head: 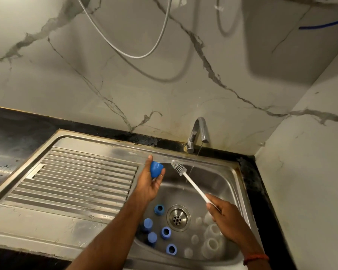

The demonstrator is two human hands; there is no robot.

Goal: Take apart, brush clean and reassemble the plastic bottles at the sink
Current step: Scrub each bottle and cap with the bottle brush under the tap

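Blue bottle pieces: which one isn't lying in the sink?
The blue cap gripped in the left hand, raised beside the bottle brush. The other five blue pieces lie on the sink floor left of the drain.

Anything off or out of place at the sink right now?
Nothing damaged or spilled. One oddity: the tap runs a thin stream into the sink with nothing clearly under it; the brush in the right hand and blue cap in the left hand are held beside it.
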